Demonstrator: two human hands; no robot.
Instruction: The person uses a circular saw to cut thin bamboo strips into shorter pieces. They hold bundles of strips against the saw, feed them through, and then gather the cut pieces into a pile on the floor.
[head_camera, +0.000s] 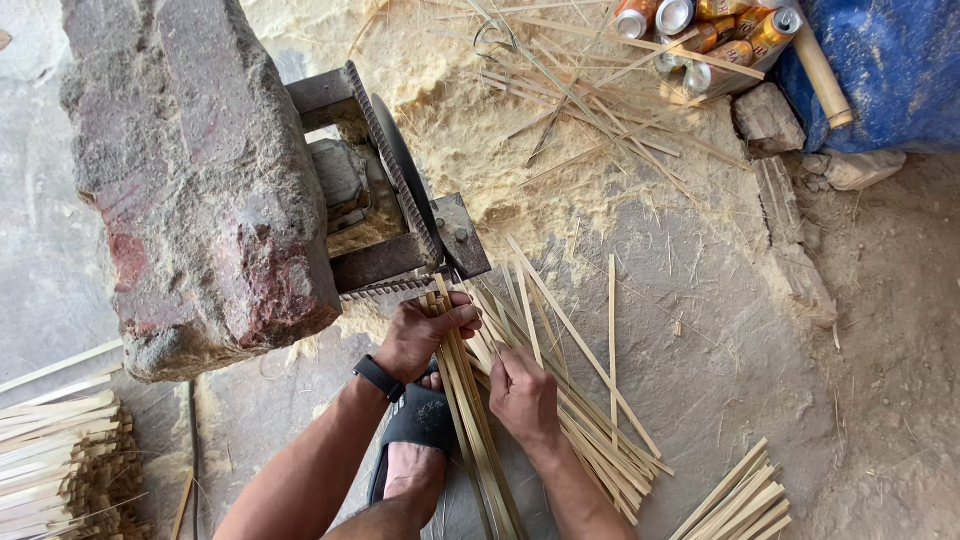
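My left hand (425, 334), a black band on its wrist, presses down on a bundle of thin bamboo strips (472, 420) right below a metal toothed wheel machine (400, 190). The upper ends of the strips lie at the machine's frame. My right hand (522, 395) rests on the loose bamboo strips (590, 420) fanned out beside the bundle, fingers curled around some of them. My foot in a black sandal (412, 440) sits under the bundle between my forearms.
A large rough stone block (190, 170) weighs on the machine at left. Sawdust and scattered bamboo slivers (580, 100) cover the ground above. Several drink cans (700, 30), a blue tarp (890, 70) and stones lie top right. Stacked strips (55, 450) sit lower left and lower right.
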